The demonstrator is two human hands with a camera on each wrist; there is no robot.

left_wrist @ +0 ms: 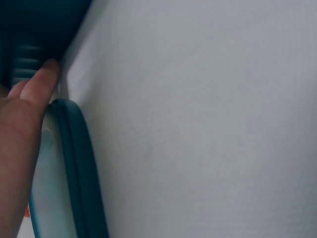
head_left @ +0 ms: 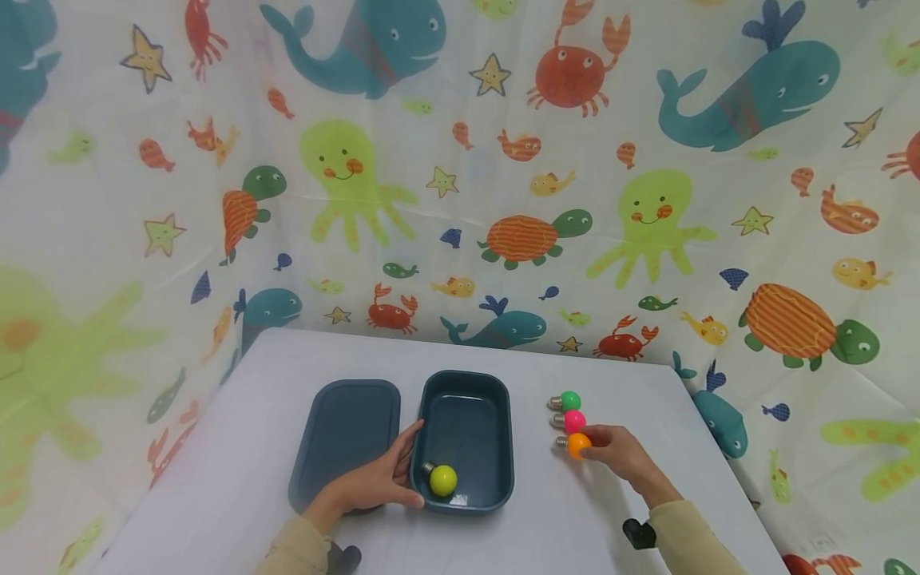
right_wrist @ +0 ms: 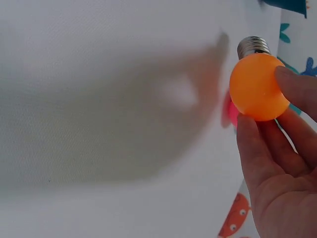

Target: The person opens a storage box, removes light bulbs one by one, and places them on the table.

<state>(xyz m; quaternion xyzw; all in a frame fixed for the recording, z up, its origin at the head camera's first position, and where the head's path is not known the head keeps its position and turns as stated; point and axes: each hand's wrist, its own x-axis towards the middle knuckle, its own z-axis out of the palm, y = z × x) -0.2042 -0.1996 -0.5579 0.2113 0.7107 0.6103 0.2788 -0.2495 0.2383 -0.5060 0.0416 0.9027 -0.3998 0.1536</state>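
My right hand (head_left: 624, 457) pinches an orange light bulb (head_left: 578, 446) by its round globe, between thumb and fingertips. In the right wrist view the metal screw base of the orange bulb (right_wrist: 257, 87) points away from the palm. Just beyond it lie a pink bulb (head_left: 575, 421) and a green bulb (head_left: 571, 401), bases to the left. My left hand (head_left: 370, 481) rests against a dark blue box (head_left: 511, 447), fingers extended along its left wall and thumb at the near corner. Inside the box, near its front left corner, lies a yellow bulb (head_left: 443, 481).
Left of the box a dark blue lid (head_left: 350, 431) lies flat on the white table (head_left: 532, 527), partly behind my left hand. A curtain (head_left: 431, 192) printed with sea animals hangs behind the table and along its sides.
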